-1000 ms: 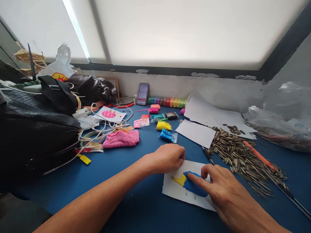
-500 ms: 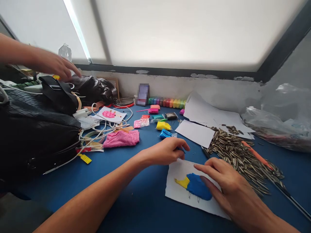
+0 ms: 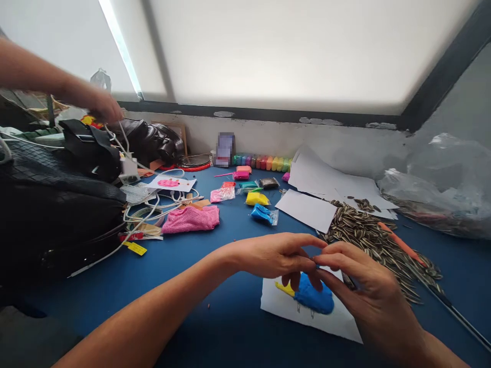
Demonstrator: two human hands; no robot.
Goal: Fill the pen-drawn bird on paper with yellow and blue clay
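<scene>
My left hand (image 3: 274, 255) and my right hand (image 3: 366, 281) meet at the fingertips over a white sheet of paper (image 3: 274, 302). Both are closed in a pinch; whatever sits between the fingertips is too small or hidden to name. On the sheet lies a flattened shape of blue modelling clay (image 3: 316, 296), joined on its left by a piece of yellow clay (image 3: 284, 288). Thin pencil lines show below the blue shape. My left fingers partly cover the yellow piece and the top of the blue one.
Bags of blue clay (image 3: 263, 213) and yellow clay (image 3: 257, 198) lie ahead, near a pink cloth (image 3: 191, 219). Striped sunflower seeds (image 3: 360, 230) are heaped at right beside an orange-handled tool (image 3: 401, 243). A black bag (image 3: 57, 204) fills the left. Another person's hand (image 3: 105, 106) lifts a white cable.
My left hand has moved right and my right hand slightly up, bringing their fingertips together. At left, the other person's hand has taken hold of a white cable and raised it.
</scene>
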